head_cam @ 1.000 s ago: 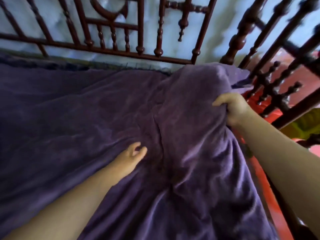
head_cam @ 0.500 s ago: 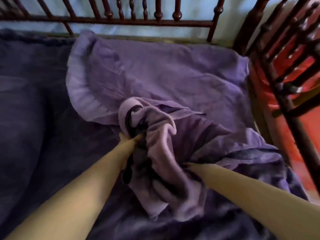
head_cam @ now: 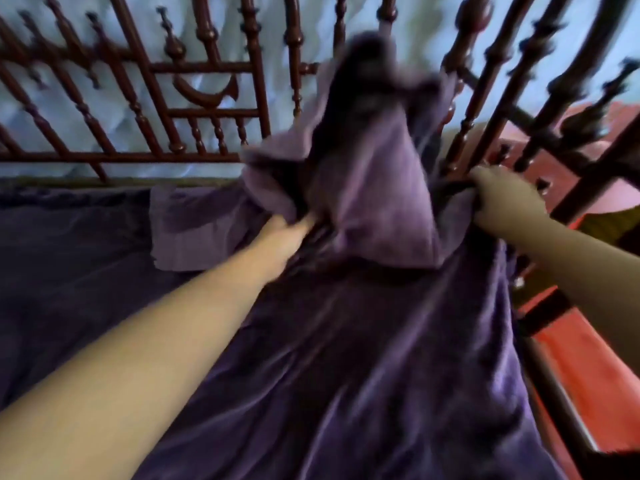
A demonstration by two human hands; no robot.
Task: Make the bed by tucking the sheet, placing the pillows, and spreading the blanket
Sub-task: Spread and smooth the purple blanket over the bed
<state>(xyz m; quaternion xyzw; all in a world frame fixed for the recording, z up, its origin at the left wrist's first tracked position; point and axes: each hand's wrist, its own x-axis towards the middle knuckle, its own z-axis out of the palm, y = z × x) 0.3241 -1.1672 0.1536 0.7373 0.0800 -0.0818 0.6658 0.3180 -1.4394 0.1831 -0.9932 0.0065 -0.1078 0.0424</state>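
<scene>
A purple blanket (head_cam: 363,341) covers the bed in front of me. Its far end (head_cam: 367,161) is flung up in the air near the corner of the bed, blurred, showing a lighter underside. My left hand (head_cam: 287,233) grips a fold of the blanket near the middle. At the blanket's right edge, my right hand (head_cam: 502,202) grips the fabric beside the side rail. A lighter purple flat piece (head_cam: 197,230), perhaps a pillow or folded-back cloth, lies left of my left hand. The dark sheet (head_cam: 62,271) shows on the left.
A dark red wooden headboard (head_cam: 207,112) with turned spindles runs along the far side against a pale wall. A matching side rail (head_cam: 502,98) stands at the right. Beyond it lies a red floor (head_cam: 581,358).
The bunched blanket end that lay between my hands has been thrown upward toward the far corner. My right hand moved right to the blanket's edge by the rail. The view tilted up.
</scene>
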